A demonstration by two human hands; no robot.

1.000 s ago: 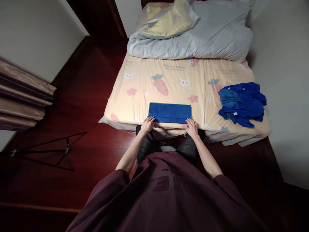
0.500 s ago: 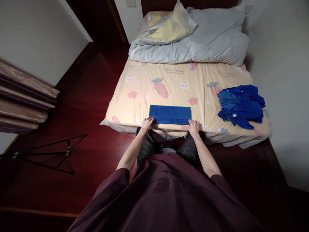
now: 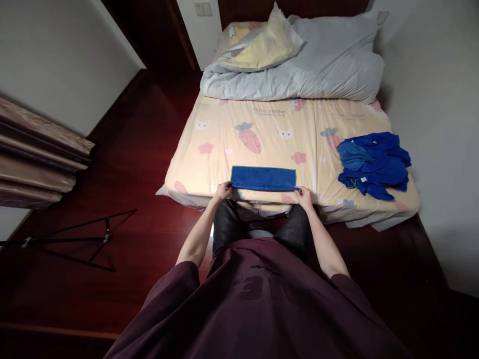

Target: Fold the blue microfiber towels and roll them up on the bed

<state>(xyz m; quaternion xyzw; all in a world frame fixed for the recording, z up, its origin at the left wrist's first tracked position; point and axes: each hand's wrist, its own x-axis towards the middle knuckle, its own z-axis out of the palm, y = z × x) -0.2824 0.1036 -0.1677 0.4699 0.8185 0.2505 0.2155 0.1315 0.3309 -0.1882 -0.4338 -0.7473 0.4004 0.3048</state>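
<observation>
A blue towel (image 3: 263, 177) with a thin green edge lies folded into a long strip near the front edge of the bed. My left hand (image 3: 224, 190) pinches its near left corner. At the near right corner, my right hand (image 3: 304, 195) pinches the towel in the same way. The near edge between the two hands looks slightly raised and drawn straight. To the right, a loose heap of blue towels (image 3: 376, 162) with small white tags rests on the bed, apart from both hands.
The bed (image 3: 209, 159) wears a yellow sheet with carrots and rabbits. A grey quilt (image 3: 337, 55) and a yellow pillow (image 3: 262, 47) lie at its far end. Black tripod legs (image 3: 86, 239) stand on the dark red floor at left, below a curtain (image 3: 41, 154).
My fingers have gone from resting on the towel's near corners to pinching them. Both hands have shifted slightly outward, and the near edge is now lifted a little. The towel heap has not moved.
</observation>
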